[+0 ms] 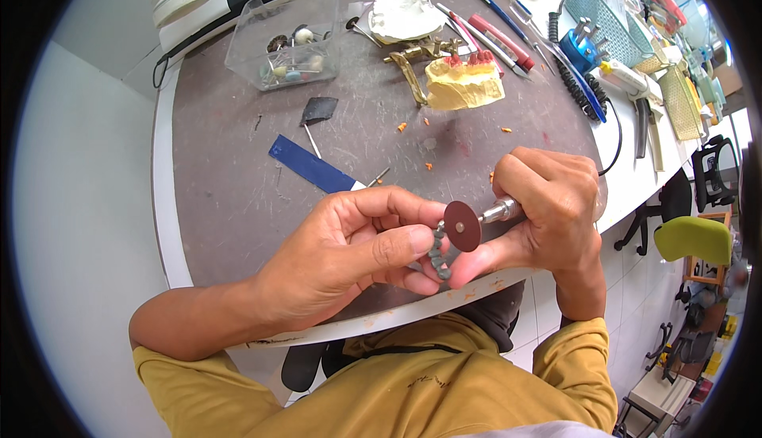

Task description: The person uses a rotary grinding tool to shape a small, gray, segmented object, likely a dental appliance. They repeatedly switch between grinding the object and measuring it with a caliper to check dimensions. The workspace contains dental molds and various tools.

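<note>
Between the fingertips of my left hand (369,243) is a small grey dental bridge framework (438,257), a curved row of tooth-shaped units. My right hand (548,208) is wrapped round a rotary handpiece (502,209) with a metal nose. A dark red-brown cutting disc (462,226) sits on the handpiece's tip, right beside the framework; whether the two touch I cannot tell. The right thumb reaches down close to the framework's lower end. Both hands are over the near edge of the workbench.
A clear plastic box (298,73) with small polishing bits stands at the back left. Behind my hands lie a blue strip (311,164) and a dark square piece (320,110). Farther back are a white plaster model (405,19), a yellow model (464,87), a brass articulator (409,73) and several pens.
</note>
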A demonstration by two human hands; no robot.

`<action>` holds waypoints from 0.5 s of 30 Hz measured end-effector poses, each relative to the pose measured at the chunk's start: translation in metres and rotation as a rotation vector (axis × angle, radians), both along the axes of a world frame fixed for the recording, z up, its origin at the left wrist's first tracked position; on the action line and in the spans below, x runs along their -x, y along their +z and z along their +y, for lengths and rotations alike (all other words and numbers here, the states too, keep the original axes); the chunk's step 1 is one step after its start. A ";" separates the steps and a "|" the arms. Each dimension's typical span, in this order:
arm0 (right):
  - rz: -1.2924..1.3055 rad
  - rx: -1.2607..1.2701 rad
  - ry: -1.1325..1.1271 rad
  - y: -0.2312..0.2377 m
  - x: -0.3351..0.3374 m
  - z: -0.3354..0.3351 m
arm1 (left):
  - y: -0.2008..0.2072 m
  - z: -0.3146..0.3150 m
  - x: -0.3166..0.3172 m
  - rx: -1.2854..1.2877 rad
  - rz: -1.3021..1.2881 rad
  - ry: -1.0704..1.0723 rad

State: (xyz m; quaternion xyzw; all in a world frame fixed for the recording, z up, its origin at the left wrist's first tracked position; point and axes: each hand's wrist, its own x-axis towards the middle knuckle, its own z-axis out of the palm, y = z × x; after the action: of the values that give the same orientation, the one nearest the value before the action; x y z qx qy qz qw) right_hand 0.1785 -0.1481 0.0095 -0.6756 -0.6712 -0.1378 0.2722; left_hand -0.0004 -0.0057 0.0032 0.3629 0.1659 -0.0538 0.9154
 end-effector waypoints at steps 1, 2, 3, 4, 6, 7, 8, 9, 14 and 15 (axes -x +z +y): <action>0.006 -0.002 0.000 0.000 0.001 0.000 | -0.001 0.000 0.000 -0.001 -0.006 -0.003; 0.012 -0.004 0.000 0.000 0.001 0.000 | -0.002 0.000 0.000 -0.002 -0.012 -0.006; 0.017 -0.007 0.001 0.000 0.001 0.000 | -0.002 0.000 0.000 -0.004 -0.018 -0.008; 0.010 -0.004 -0.006 -0.001 0.001 -0.001 | -0.002 0.000 0.000 -0.007 -0.013 -0.005; -0.005 0.001 -0.021 -0.001 -0.002 -0.002 | -0.001 -0.001 0.000 -0.014 -0.003 0.003; -0.007 0.003 -0.018 -0.001 -0.002 -0.002 | -0.001 -0.001 0.000 -0.015 -0.005 0.003; -0.010 0.005 -0.015 -0.001 -0.002 -0.002 | -0.001 -0.001 0.000 -0.015 -0.007 0.004; -0.012 0.008 -0.013 -0.001 -0.001 -0.002 | -0.001 -0.001 0.000 -0.016 -0.009 0.003; -0.005 -0.009 -0.011 -0.001 -0.001 -0.002 | -0.001 0.000 0.000 -0.007 -0.017 -0.005; -0.007 -0.007 -0.016 -0.001 -0.002 -0.002 | -0.001 -0.001 0.000 -0.007 -0.017 0.000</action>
State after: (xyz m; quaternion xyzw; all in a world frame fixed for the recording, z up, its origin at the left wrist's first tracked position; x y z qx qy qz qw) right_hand 0.1804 -0.1503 0.0082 -0.6795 -0.6662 -0.1448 0.2710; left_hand -0.0007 -0.0063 0.0024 0.3665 0.1582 -0.0501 0.9155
